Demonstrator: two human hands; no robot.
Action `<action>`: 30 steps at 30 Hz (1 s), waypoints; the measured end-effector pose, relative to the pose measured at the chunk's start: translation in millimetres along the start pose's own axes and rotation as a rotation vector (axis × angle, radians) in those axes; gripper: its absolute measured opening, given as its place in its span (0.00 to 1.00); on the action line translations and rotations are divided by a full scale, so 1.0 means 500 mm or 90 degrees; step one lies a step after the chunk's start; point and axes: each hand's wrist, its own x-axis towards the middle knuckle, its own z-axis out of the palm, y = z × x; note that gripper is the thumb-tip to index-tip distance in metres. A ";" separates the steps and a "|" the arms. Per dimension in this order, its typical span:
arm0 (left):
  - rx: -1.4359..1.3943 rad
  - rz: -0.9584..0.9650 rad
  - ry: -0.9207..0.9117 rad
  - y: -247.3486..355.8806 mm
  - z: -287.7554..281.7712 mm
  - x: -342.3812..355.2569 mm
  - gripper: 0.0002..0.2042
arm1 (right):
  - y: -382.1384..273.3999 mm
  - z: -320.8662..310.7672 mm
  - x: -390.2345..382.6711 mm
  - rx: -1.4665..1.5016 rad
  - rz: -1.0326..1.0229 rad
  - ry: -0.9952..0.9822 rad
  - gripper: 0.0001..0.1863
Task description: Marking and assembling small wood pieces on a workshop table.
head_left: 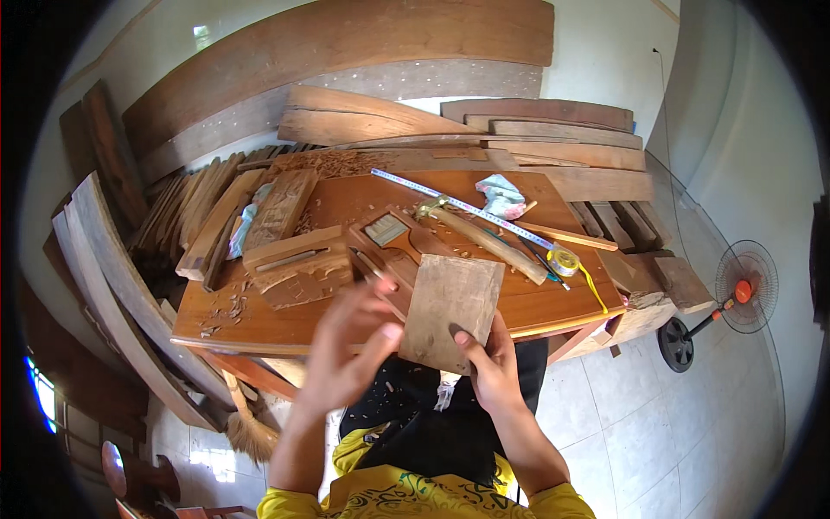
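A flat, rectangular piece of weathered wood [451,303] is tilted up over the table's near edge. My right hand [494,368] grips it at the lower right, thumb on its face and fingers behind. To its left, my left hand [350,355] is raised with thumb and fingers apart, blurred by motion and holding nothing I can see. Just beyond the hands lies a reddish-brown wooden piece with a pale inset [386,231]. A hammer with a wooden handle [493,245] rests to its right. An extended tape measure [564,260] crosses behind the hammer.
Shavings are scattered over the wooden table [346,195]. On its left, a slim tool [292,260] lies on a wood block. A crumpled cloth [500,195] sits at the back right. Planks [130,285] lean at left; a fan [743,290] stands right, a broom [251,432] below the table.
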 end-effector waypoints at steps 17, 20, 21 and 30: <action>0.808 -0.056 0.001 -0.036 -0.329 0.170 0.36 | 0.019 -0.075 0.018 0.030 0.068 0.004 0.33; 0.832 -0.026 0.026 -0.068 -0.355 0.174 0.36 | 0.023 -0.079 0.015 0.016 0.071 0.016 0.33; 0.848 0.003 0.059 -0.077 -0.365 0.173 0.36 | 0.024 -0.081 0.014 0.003 0.068 0.019 0.33; 0.871 -0.094 0.207 -0.118 -0.430 0.191 0.35 | 0.034 -0.107 0.013 -0.026 0.040 0.030 0.34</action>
